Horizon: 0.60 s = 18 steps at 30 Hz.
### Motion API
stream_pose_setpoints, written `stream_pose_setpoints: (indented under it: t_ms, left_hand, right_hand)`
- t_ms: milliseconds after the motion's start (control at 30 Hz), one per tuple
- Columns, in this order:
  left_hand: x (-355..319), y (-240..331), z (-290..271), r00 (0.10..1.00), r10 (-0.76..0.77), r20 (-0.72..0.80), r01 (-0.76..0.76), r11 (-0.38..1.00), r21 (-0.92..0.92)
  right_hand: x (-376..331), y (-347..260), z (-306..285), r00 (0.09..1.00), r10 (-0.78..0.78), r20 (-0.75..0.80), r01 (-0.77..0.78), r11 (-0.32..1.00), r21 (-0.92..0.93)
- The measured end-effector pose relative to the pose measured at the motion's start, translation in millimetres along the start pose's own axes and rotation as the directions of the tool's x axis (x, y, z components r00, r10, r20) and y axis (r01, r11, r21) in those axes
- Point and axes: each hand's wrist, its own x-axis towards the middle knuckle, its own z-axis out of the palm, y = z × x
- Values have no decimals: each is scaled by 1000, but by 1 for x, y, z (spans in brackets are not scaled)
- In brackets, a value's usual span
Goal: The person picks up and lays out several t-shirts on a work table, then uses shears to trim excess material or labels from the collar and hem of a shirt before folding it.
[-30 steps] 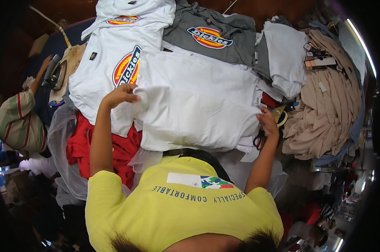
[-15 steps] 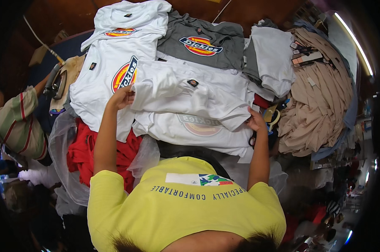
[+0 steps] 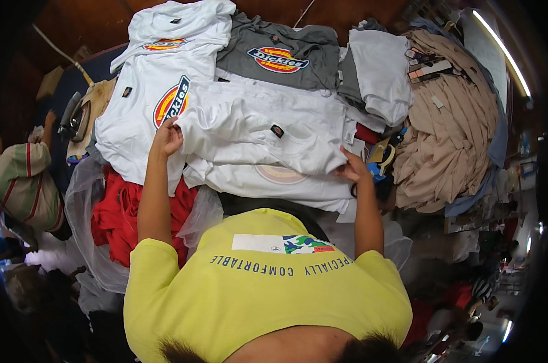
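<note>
White shirt (image 3: 234, 142): middle of frame | left hand (image 3: 168, 140): fingers pinch its left edge | right hand (image 3: 354, 167): fingers grip its right edge | change: top layer now hides more pale print (image 3: 280, 175) | so: only the print's bottom shows

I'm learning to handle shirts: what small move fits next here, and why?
Probably ease the left hand and right hand gently apart: they hold opposite sides of the white shirt between them, which looks rumpled and slack.
</note>
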Motion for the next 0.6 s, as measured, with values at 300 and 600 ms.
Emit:
stream_pose_setpoints:
  t_ms: [300, 600]
  left_hand:
    - [-39, 50, 13, 824, 268, 500, -287, 957, -39]
    - [-12, -30, -15, 992, 119, -45, -110, 982, 156]
  right_hand:
    - [-9, -77, 34, 797, -536, 279, 392, 810, 437]
    - [14, 12, 25, 997, -44, -64, 71, 847, 526]
